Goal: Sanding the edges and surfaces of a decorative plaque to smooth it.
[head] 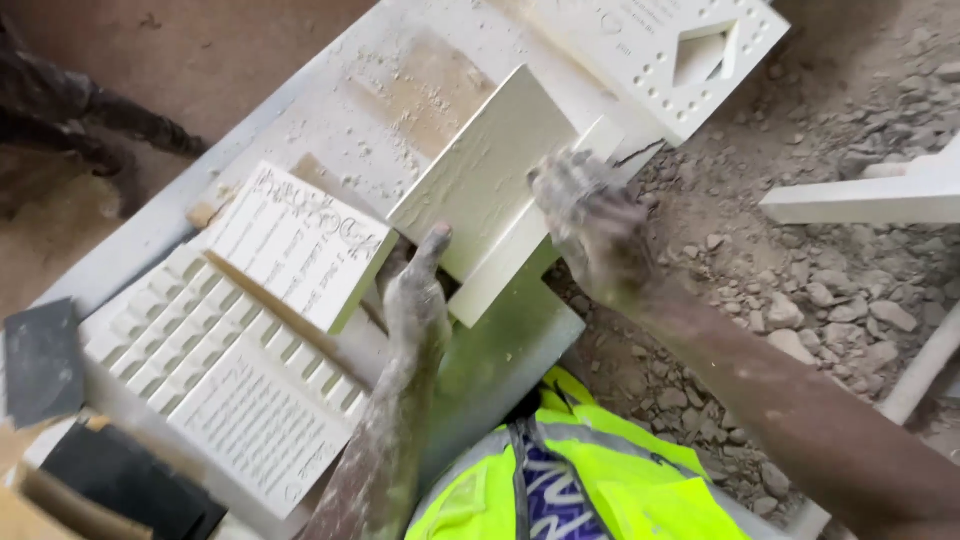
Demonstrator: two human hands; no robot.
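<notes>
Slabs of pale, dust-caked board (400, 90) run slantwise beneath you, raised over a ground of loose rubble and dirt (820, 290). On the near end lies a white moulded panel (215, 370) with rows of small recesses and raised lettering, and a smaller lettered tile (300, 245) rests on top of it. Between your hands you have a white block (490, 180), tilted up on its edge over the board. Your left hand (418, 300) presses against its lower edge with fingers pointing up, loosely open, not wrapped around. Your right hand (590, 225) is blurred, fingers spread flat on the block's right edge. A dark sanding sheet (40, 360) lies at far left. Your yellow vest (590, 480) shows below.
</notes>
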